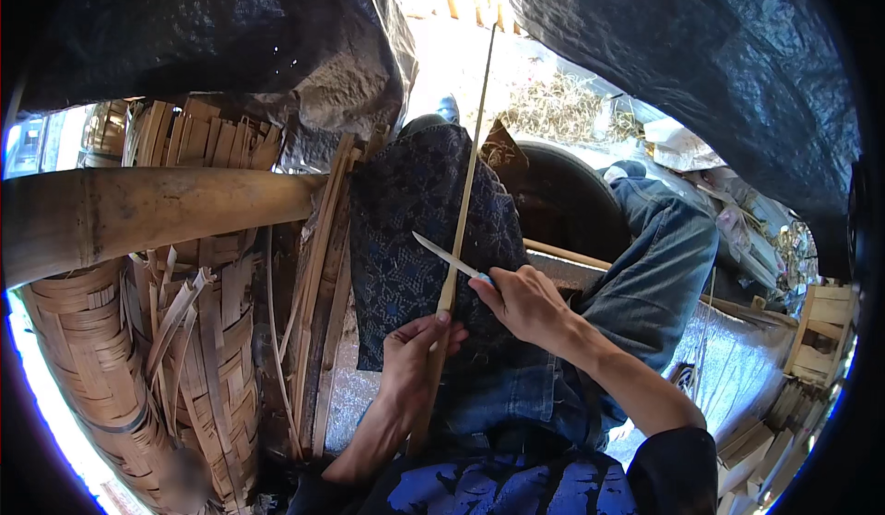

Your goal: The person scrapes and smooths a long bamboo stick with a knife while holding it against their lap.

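Note:
A long, thin bamboo strip (467, 188) runs from my lap up toward the bright opening at the top. My left hand (419, 349) is closed round its lower part, thumb on top. In my right hand (535, 305) is a knife (444, 254), gripped by its light-blue handle. The blade points up and left and crosses the strip just above my left hand; whether its edge touches the strip, I cannot tell. Under the strip, a dark blue patterned cloth (392, 238) covers my left leg.
At left, a thick bamboo pole (175, 206) juts in above woven bamboo baskets (88, 331). Upright bamboo slats (318, 312) stand beside my left leg. A dark round tub or tyre (562, 192) lies beyond my knees. Black plastic sheeting (701, 72) hangs overhead. A wooden crate (820, 326) sits at right.

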The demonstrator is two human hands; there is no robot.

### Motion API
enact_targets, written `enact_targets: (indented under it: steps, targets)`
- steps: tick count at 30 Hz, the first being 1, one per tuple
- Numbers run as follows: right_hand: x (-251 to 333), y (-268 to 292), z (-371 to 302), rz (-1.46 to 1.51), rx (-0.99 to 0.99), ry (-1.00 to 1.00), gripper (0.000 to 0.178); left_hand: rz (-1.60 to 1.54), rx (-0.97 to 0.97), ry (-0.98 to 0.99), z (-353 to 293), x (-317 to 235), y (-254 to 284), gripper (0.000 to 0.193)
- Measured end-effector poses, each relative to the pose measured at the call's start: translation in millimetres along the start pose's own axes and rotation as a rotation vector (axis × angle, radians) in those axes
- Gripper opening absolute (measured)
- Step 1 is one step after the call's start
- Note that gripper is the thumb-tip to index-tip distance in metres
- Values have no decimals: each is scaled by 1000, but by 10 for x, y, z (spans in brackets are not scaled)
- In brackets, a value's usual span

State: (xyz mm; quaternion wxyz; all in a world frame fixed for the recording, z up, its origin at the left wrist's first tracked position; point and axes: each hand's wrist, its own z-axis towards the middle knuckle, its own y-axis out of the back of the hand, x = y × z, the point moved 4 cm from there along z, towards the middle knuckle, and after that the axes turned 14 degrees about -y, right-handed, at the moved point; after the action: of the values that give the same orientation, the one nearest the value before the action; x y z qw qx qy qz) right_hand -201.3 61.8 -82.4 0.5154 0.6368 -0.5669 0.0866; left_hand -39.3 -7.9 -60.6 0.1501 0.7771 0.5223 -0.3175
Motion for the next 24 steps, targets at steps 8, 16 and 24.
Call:
enact_targets:
  steps: [8, 16, 24]
  targets:
    - [19, 15, 420, 105, -116, 61, 53, -32, -44, 17, -2, 70, 51, 26]
    - [-50, 15, -120, 33, 47, 75, 47, -131, -18, 45, -41, 47, -3, 23]
    - [-113, 127, 307, 62, -95, -57, 46, -17, -56, 11, -15, 33, 11, 21]
